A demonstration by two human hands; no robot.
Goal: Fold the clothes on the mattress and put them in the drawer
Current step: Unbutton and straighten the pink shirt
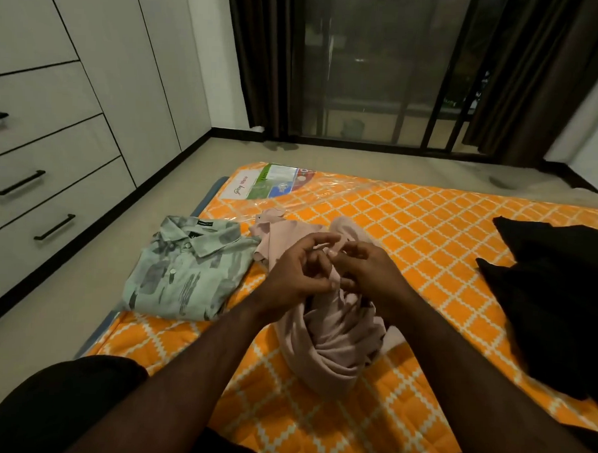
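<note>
We sat at the near edge of the mattress (427, 232), which lay on the floor in its orange and white check cover under clear plastic, with a printed label (268, 182) at its far left corner. Our left hand (297, 272) and our right hand (371, 274) met over the pink shirt (330, 344), close together and nearly touching. The fingers of both hands were curled, and each hand pinched a thin edge of the pink cloth between thumb and fingertips. The rest of that shirt hung bunched and twisted below our hands and rested on the mattress, while part of it lay flat beyond our fingers. Just beside it on the left lay the green patterned shirt (182, 272), folded with its collar up and buttons closed, at the left edge of the mattress. Well apart on the right, a black garment (558, 306) lay spread loosely over the cover. Along the left wall stood a white cabinet whose drawers (54, 154) were all shut, each with a black bar handle (19, 182). Beyond the mattress we saw pale floor, then a dark glass door (376, 68) with brown curtains (264, 53) on either side. Our knee (60, 404), in dark cloth, showed at the lower left.
</note>
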